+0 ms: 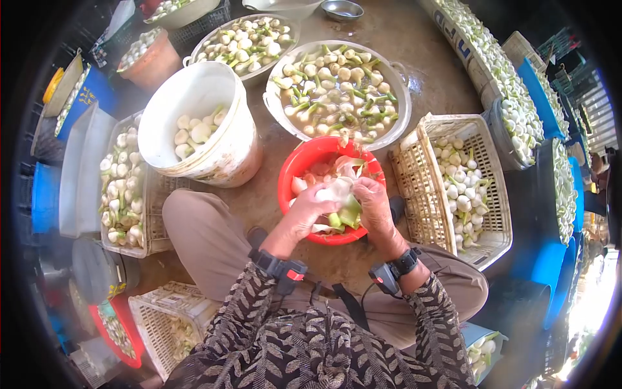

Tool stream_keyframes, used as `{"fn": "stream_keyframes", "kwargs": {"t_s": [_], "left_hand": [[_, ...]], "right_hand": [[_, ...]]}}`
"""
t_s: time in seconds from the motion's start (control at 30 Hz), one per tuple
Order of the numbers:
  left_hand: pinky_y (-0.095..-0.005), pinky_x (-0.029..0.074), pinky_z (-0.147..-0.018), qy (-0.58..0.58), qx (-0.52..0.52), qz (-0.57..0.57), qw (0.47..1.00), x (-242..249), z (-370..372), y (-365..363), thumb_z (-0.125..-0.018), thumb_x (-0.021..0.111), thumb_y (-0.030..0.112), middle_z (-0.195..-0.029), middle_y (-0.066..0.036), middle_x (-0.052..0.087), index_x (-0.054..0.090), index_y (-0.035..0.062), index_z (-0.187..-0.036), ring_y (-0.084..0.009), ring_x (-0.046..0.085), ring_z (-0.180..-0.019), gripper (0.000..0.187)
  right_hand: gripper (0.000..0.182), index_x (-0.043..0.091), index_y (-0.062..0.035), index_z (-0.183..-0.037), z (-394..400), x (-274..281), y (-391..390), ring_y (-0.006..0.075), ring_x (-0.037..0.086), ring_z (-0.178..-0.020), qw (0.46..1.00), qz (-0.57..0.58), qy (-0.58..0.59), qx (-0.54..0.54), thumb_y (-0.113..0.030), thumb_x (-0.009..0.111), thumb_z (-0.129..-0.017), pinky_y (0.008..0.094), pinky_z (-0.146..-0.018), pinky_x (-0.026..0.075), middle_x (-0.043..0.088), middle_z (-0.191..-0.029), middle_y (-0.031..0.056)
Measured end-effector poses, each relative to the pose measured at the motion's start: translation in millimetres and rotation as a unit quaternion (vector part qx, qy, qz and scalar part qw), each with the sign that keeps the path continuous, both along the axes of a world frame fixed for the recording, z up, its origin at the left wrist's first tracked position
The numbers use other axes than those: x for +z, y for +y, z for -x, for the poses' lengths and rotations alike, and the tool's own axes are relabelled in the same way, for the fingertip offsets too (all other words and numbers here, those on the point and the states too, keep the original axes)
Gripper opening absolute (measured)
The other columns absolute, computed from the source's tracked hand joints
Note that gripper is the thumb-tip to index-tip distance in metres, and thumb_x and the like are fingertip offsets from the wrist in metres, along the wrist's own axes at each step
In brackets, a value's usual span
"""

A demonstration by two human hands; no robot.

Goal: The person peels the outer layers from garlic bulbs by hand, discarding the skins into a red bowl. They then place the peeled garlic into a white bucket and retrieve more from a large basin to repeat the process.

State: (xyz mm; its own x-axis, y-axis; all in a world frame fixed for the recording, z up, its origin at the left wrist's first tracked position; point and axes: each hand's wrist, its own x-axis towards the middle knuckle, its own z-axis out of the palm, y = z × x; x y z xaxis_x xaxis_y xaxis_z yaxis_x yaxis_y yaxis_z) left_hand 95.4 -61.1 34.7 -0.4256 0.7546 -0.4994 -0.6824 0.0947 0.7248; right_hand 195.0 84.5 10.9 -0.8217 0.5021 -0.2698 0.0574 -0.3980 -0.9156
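Sleeves: dark leaf-patterned fabric sleeves [259,324], a black strap device on each wrist; person seated, knees apart so the work sits between them.
Left hand [304,211]: fingers curled, pinching the white bulb from its left side; grip steadies it over the basin.
Right hand [374,204]: fingers pressed together on the bulb's right side and green base; whether a blade is held, cannot tell.
Bulb: white round peeled-looking vegetable bulb with pale green stalk stub [337,194], held between both hands, just above the basin, so trimmings likely drop in.
Basin: red round plastic basin [291,175], holds whitish and green scraps.
White plastic bucket [220,149]: left of basin, few white bulbs inside.
Woven cream plastic basket [414,175]: right, cleaned bulbs.
Large round metal pan [402,97]: beyond, bulbs with green stalks in water.
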Motion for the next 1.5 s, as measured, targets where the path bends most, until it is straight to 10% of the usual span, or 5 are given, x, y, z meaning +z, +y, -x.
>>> {"fn": "stream_keyframes", "kwargs": {"t_s": [0.07, 0.13, 0.57, 0.87, 1.5], "left_hand": [[-0.0288, 0.056, -0.065, -0.003, -0.078, -0.089, 0.993, 3, 10, -4, -0.066, 0.063, 0.004, -0.098, -0.006, 0.059, 0.046, 0.0016, -0.121, -0.0165, 0.063, -0.082, 0.057], [-0.0276, 0.055, -0.066, 0.001, -0.082, -0.087, 0.993, 9, 8, -14, -0.065, 0.062, 0.000, -0.095, -0.007, 0.060, 0.044, 0.0000, -0.123, -0.0182, 0.063, -0.075, 0.061], [-0.0295, 0.054, -0.069, -0.121, 0.218, -0.521, 0.816, 56, 122, -32, -0.094, 0.042, 0.046, -0.111, -0.021, 0.058, 0.053, -0.0035, -0.116, -0.0276, 0.061, -0.093, 0.055], [-0.0234, 0.052, -0.058, -0.003, 0.107, -0.089, 0.990, -10, 97, 29, -0.086, 0.057, 0.013, -0.084, -0.011, 0.064, 0.057, -0.0004, -0.094, -0.0151, 0.063, -0.069, 0.016], [-0.0189, 0.039, -0.044, -0.116, 0.050, -0.101, 0.987, -41, 98, 98, -0.092, 0.048, 0.041, -0.084, -0.005, 0.059, 0.052, 0.0085, -0.105, -0.0122, 0.053, -0.058, 0.035]], "right_hand": [[0.011, 0.059, -0.0053, -0.076, 0, 2, 8, 0.0062, 0.047, -0.058, 0.930, -0.365, 0.033, -0.036, -0.004, 0.050, -0.082, 0.0222, -0.055, 0.039, 0.053, -0.067, -0.0023], [0.014, 0.058, -0.0019, -0.077, 0, 36, 24, 0.0116, 0.053, -0.061, 0.983, -0.088, 0.034, -0.157, -0.011, 0.048, -0.082, 0.0271, -0.057, 0.045, 0.054, -0.066, 0.0028], [0.018, 0.066, 0.0026, -0.087, 87, 19, 130, 0.0219, 0.062, -0.070, 0.866, -0.448, -0.157, 0.154, -0.011, 0.057, -0.080, 0.0346, -0.066, 0.049, 0.067, -0.078, 0.0135], [0.030, 0.064, 0.0032, -0.095, 262, -126, 224, 0.0370, 0.062, -0.090, 0.692, -0.592, -0.314, 0.267, -0.020, 0.054, -0.079, 0.0429, -0.080, 0.049, 0.064, -0.096, 0.0238], [0.024, 0.064, 0.0018, -0.098, 106, 34, 101, 0.0196, 0.062, -0.075, 0.894, -0.384, -0.086, 0.212, -0.013, 0.063, -0.079, 0.0312, -0.069, 0.047, 0.064, -0.084, 0.0176]]}}
